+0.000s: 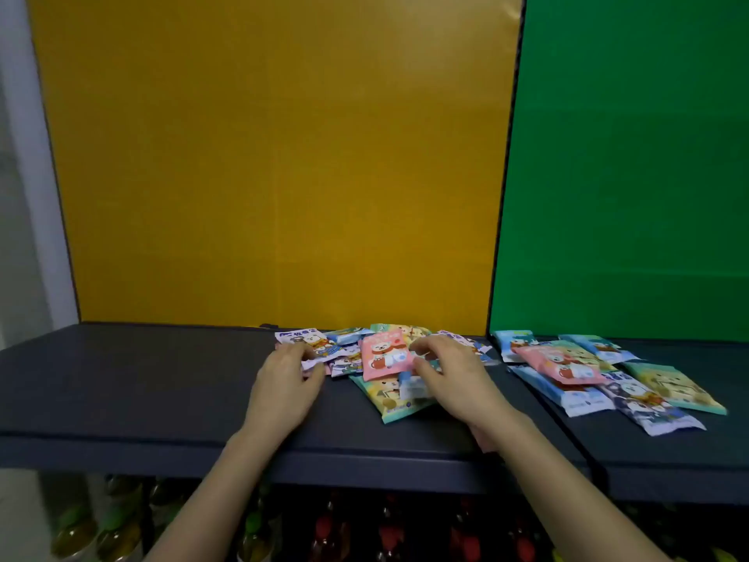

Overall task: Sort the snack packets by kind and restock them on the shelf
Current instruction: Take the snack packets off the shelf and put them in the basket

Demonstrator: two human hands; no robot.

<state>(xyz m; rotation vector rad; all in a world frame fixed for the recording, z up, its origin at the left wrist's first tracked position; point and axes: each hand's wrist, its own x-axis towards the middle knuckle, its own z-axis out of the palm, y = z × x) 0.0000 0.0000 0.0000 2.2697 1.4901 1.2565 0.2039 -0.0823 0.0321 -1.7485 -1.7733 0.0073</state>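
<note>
Dark shelf (142, 379): my left hand (283, 387) pinches a lilac packet (320, 350); right hand (454, 379) curls against a pink packet (385, 354), grip unclear

Dark shelf (142, 379) — two heaps, snack packets (387, 356).

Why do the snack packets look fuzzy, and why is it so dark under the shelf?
Head view: the whole picture is soft, so the print on the snack packets can't be read; one packet beside the right hand is smeared, probably from moving; the bottles under the shelf sit in its shadow; the wide lens tilts the sides of the yellow panel.
</note>
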